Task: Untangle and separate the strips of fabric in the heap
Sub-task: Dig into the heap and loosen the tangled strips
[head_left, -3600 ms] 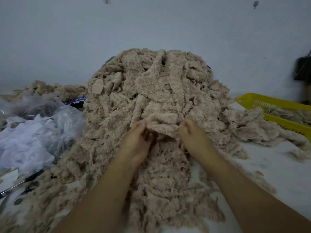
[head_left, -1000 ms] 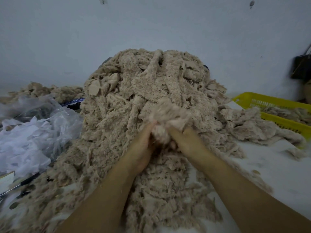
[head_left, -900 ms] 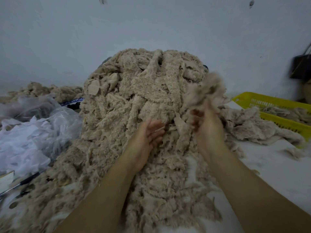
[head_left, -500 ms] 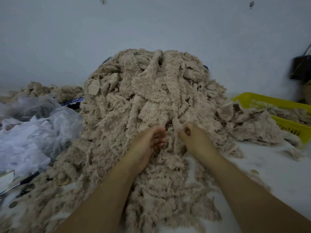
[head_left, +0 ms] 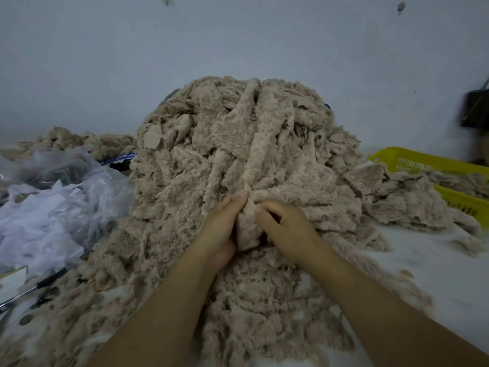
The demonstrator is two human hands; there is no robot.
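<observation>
A tall heap (head_left: 238, 144) of fluffy beige fabric strips fills the middle of the table and rises against the wall. At its front, both my hands are pressed together around one strip (head_left: 247, 226) that bunches up between them. My left hand (head_left: 219, 231) grips the strip's left side with its fingers curled over the top. My right hand (head_left: 285, 226) pinches the right side, fingers bent into the fluff. A smaller pile of loose strips (head_left: 404, 205) lies to the right of the heap.
A yellow plastic basket (head_left: 428, 162) holding some strips stands at the right edge. Crumpled clear plastic bags (head_left: 47, 205) lie on the left, with scissors (head_left: 31, 290) in front of them. White table surface (head_left: 436, 260) shows at the lower right. A dark object (head_left: 476, 107) hangs on the wall.
My right hand tossed a strip onto the pile at the right, then came back to the heap. Both hands have now closed on a new strip at the front.
</observation>
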